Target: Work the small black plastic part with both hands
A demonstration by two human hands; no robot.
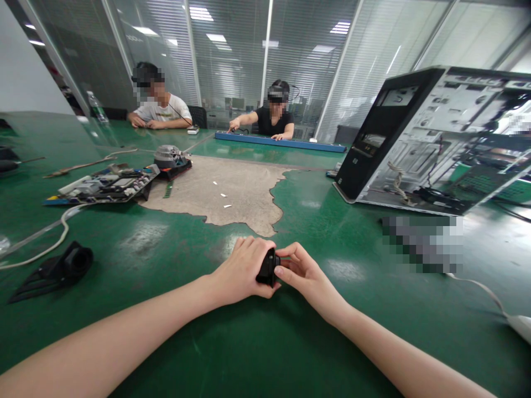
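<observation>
A small black boxy device [266, 268] is held between my two hands just above the green table, near the middle of the view. It has a round raised part on its right side; its exact kind I cannot make out. My left hand [244, 269] is wrapped round the device from the left, fingers over the top and thumb below. With thumb and fingertips, my right hand [299, 269] grips the round part at the right. Much of the device is hidden by my fingers.
A computer motherboard [112, 185] and a cooling fan [171, 157] lie at left, near a black strapped mount [62, 268]. An open computer case [398, 138] stands right. A brown bare patch [224, 188] marks the green tabletop [199, 354]. Two people sit opposite, one touching a blue bar [282, 143].
</observation>
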